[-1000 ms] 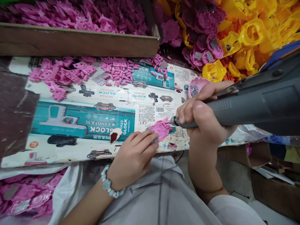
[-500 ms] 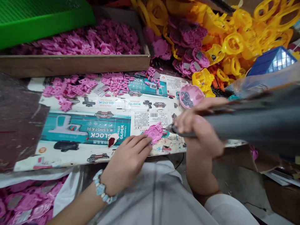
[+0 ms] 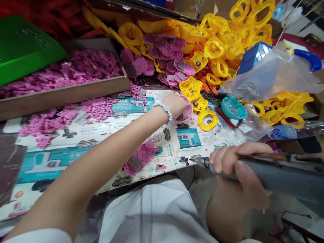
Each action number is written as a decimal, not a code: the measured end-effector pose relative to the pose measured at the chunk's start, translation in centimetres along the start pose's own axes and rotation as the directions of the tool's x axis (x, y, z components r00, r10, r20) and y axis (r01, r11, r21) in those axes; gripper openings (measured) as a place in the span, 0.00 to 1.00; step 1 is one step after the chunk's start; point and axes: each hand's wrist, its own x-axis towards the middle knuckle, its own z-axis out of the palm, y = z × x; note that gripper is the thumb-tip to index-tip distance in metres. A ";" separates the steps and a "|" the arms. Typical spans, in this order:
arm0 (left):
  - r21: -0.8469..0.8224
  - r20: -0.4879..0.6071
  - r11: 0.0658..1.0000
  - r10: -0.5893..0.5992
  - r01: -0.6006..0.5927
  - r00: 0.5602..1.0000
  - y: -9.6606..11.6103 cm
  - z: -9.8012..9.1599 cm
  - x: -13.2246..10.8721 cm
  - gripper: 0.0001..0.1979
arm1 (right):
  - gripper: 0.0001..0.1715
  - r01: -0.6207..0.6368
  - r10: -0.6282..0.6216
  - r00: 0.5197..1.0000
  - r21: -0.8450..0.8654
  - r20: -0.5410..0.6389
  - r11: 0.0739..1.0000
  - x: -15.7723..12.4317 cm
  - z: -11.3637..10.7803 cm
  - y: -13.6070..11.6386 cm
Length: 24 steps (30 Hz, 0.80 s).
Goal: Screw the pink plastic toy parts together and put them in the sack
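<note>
My left hand (image 3: 176,104) reaches to the pink bowl (image 3: 188,110) at the far side of the cardboard; the hand covers part of the bowl, and its fingertips are hidden. Small metal screws show at the bowl's near edge. Wrapped round a grey electric screwdriver (image 3: 275,177), my right hand (image 3: 235,162) is near the front edge, with the tool's tip pointing left. A pink plastic housing (image 3: 144,152) with a grey metal plate lies on the cardboard (image 3: 101,135) below my left forearm, touched by neither hand.
A teal bowl (image 3: 234,108) of screws stands at the right beside yellow plastic rings (image 3: 208,119). Pink beads (image 3: 98,108) and small pink parts (image 3: 49,121) lie at the left. Behind them is a box (image 3: 76,86) full of pink pieces. A plastic bottle (image 3: 291,131) lies at the right.
My left hand has left the pink housing and moved forward to the pink bowl. The screwdriver in my right hand has drawn back, away from the housing. The view has shifted right.
</note>
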 end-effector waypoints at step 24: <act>-0.666 -0.384 0.738 -0.211 -0.111 0.899 5.2 4.8 -21.7 0.05 | 0.14 -0.303 0.295 0.840 -0.057 0.454 0.951 -1.0 3.6 -3.1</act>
